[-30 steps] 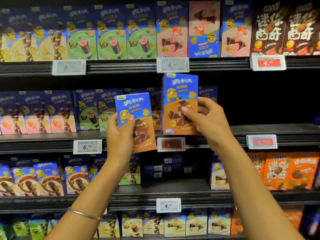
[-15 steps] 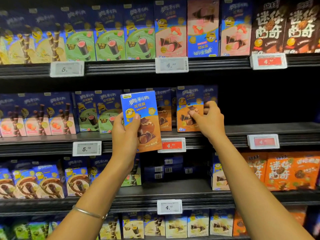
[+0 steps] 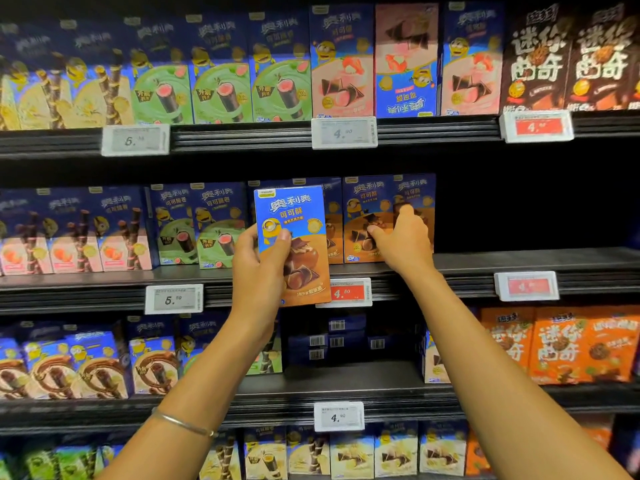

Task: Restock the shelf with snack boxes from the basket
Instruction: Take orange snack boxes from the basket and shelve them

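Left hand (image 3: 258, 268) grips snack box (image 3: 292, 244); right hand (image 3: 403, 244) grips shelved box (image 3: 363, 209).

Illumination is moderate and comes from the front. Box faces and both forearms are evenly lit, while the shelf recesses are near black, darkest at centre right of the frame. The held snack box (image 3: 291, 237) in the left hand (image 3: 258, 268) is the sharpest item, and its print is legible. The shelved snack box (image 3: 363, 216) at the right hand (image 3: 403, 242) is softer. Boxes at upper left are smeared. The red price tag (image 3: 526, 285) at right is washed out. Shelf edges bow toward the frame borders.
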{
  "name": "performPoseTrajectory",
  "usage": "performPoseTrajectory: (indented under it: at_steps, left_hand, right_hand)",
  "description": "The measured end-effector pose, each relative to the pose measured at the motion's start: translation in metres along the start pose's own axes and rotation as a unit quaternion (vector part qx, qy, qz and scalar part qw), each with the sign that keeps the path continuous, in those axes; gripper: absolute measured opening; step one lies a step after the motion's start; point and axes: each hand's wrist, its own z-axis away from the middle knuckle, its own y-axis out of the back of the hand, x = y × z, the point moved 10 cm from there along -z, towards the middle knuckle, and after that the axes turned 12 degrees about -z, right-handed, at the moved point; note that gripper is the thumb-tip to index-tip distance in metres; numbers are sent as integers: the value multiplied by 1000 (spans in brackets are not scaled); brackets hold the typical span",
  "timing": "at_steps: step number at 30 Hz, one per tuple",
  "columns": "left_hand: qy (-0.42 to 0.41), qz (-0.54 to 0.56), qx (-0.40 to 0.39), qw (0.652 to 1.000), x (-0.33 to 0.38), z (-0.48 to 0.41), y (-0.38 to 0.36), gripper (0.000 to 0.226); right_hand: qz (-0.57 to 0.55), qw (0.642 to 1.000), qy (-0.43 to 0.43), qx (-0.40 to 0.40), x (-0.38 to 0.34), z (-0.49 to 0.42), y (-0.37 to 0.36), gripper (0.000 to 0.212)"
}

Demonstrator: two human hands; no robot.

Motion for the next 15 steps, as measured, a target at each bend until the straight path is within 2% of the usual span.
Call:
performPoseTrajectory:
  at_steps: [4,6,8,11,13,15]
  left_hand:
    - [-3,-7,0,1000,1,0,-1,31]
    - [-3,-3,3,1000,2,-1,-3,31]
    - [-7,1,3,1000,5,-1,-9,30]
    - [-14,10,-7,1000,8,-1,-29,29]
    - [-21,21,-12,999,11,-1,-43,31]
    - [-23,34,-18,999,12,0,-58,32]
  right_hand:
    - [-64,996,33,53,-4,15,19,60]
    - [-164,980,89,63,-17,33,29,50]
    - [-245,963,112,-1,-30,51,26,39]
    - [-278,944,89,-155,-44,75,4,46]
    - [-263,942,90,-188,-50,84,2,51]
    - [-265,944,91,-172,-49,82,12,52]
